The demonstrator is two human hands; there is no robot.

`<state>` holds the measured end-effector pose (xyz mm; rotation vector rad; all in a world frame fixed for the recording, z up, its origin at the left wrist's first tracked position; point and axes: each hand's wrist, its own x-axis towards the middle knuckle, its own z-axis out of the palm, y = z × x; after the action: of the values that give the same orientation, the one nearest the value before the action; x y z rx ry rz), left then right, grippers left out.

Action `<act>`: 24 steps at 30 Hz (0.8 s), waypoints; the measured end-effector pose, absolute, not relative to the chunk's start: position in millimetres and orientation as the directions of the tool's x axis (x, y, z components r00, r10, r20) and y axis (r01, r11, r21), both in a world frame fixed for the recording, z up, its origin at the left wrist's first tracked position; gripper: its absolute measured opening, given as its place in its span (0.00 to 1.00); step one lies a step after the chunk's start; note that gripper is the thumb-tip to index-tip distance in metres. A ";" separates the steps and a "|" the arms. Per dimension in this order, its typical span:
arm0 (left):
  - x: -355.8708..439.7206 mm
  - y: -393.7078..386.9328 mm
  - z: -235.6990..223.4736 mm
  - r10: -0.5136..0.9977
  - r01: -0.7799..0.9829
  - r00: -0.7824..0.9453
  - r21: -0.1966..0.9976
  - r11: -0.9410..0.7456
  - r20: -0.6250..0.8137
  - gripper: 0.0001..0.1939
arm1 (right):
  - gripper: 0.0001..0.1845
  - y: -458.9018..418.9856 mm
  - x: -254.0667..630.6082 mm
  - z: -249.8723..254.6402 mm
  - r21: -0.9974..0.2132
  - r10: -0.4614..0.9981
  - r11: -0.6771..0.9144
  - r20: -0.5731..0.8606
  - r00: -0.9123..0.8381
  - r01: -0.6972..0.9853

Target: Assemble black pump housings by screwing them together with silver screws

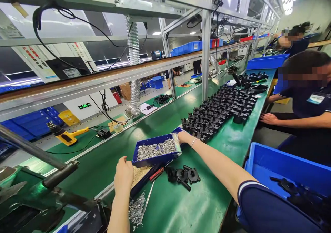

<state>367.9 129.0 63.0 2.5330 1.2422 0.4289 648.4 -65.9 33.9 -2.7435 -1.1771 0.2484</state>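
Observation:
My right hand (184, 136) grips the right end of a blue parts bin (152, 161) full of small silver screws (156, 149). Clear tape or film wraps that end. This bin sits tilted above a second blue bin (144, 183), which holds small beige pieces (139, 174). Against the left ends of both bins is my left hand (124, 172), its fingers curled and partly hidden, so what they grip is unclear. Just right of the bins lie a red-handled screwdriver (157, 174), black molded housings (186, 175) and tweezers (147, 202). Loose small metal nuts or rings (136, 207) lie nearest me.
Rows of black housings (214, 112) cover the green bench (207, 202) farther along. A blue crate (287, 167) with black parts stands at right, near a seated co-worker (305, 88). A yellow heat gun (67, 134) lies beyond the rail; a metal machine (31, 188) occupies the left.

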 end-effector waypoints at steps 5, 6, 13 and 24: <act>390.6 120.9 68.8 0.768 0.655 0.626 0.443 -0.612 0.136 0.22 | 0.17 -66.4 652.0 23.1 -0.194 0.701 -0.713 -0.168 0.693 0.674; 393.0 118.6 68.9 0.768 0.658 0.628 0.442 -0.610 0.126 0.22 | 0.17 -67.0 652.0 21.7 -0.197 0.699 -0.715 -0.162 0.697 0.671; 394.4 99.1 68.2 0.843 0.769 0.535 0.381 -0.513 0.057 0.24 | 0.18 -71.7 652.8 15.1 -0.219 0.698 -0.711 -0.102 0.709 0.668; 351.0 135.1 63.3 0.820 0.784 0.572 0.293 -0.548 0.003 0.18 | 0.17 -72.5 656.9 10.4 -0.254 0.736 -0.665 -0.061 0.674 0.703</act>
<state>351.0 135.1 63.3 2.5468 1.3275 0.2024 656.9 -72.5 10.4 -2.6791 -1.1664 0.2339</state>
